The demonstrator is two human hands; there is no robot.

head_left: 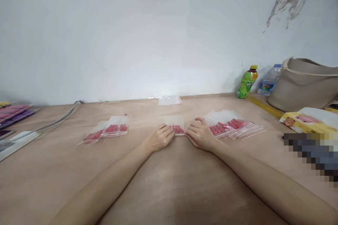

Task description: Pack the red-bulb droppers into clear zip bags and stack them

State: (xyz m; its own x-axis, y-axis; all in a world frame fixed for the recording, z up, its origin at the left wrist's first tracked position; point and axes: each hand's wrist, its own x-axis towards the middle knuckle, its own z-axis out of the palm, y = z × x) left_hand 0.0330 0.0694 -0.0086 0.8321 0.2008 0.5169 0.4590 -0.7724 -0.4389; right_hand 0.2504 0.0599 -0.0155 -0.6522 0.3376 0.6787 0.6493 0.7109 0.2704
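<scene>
A small clear zip bag (176, 121) with several red pieces inside lies flat on the table between my two hands. My left hand (161, 137) has its fingers closed at the bag's lower left edge. At the lower right corner, my right hand (200, 135) pinches the bag's edge, its index finger bent upward. Just right of that hand is a fanned pile of similar filled bags (229, 123). Two more filled bags overlap on the left, one bag (116, 126) partly over another bag (93, 135).
White bags (169, 101) lie by the wall. At the right stand a green drink bottle (246, 82), a water bottle (269, 80) and a beige bucket (303, 84), with a yellow package (303, 119) in front. A grey cable (59, 119) and pink and purple packets (16, 114) are at the left.
</scene>
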